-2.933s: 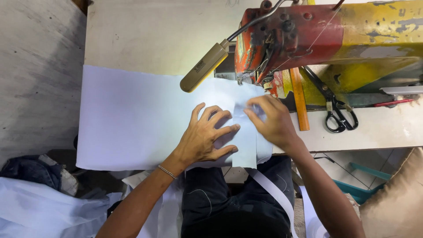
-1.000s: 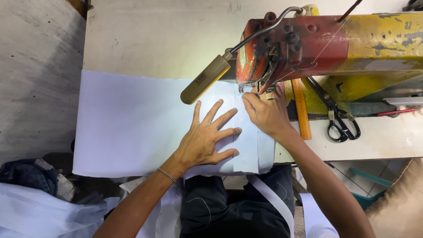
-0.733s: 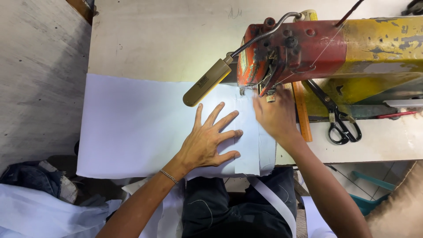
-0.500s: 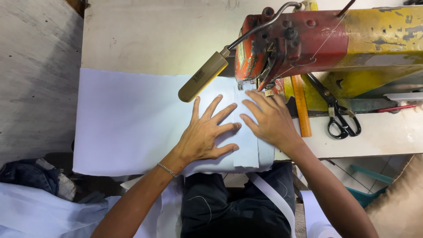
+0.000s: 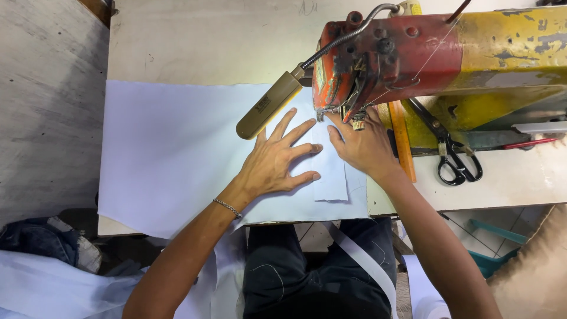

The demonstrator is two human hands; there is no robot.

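Pale wood table (image 5: 207,47) w/ grey floor (image 5: 47,106) off to the left of my hands; bare tabletop beyond the cloth, lots of room there. Light blue cloth (image 5: 171,147) lies flat across the table, its far edge straight, near edge running along the table's front edge and hanging a bit over by my lap.

My left hand (image 5: 274,162) lies flat on the cloth, fingers spread, palm down, gripping nothing, just pressing. Thin bracelet (image 5: 227,208) on that wrist. Just right of it a smaller cloth piece (image 5: 331,177) sits on top of the big one, its left edge under my fingertips, its bottom edge a bit ragged.

My right hand (image 5: 363,145) is flat too, fingers reaching fwd under the machine (image 5: 437,53) head, touching the small piece near the needle; fingertips partly hidden by the head, so can't tell if they pinch anything. Tight there, little room btw head and cloth.

Lamp (image 5: 269,109) on a flex neck hangs just beyond my left fingers. Right of my right hand: orange ruler (image 5: 400,139), then black scissors (image 5: 452,156) on the table, clear of the cloth. White strap (image 5: 360,260) crosses my lap below the table edge.
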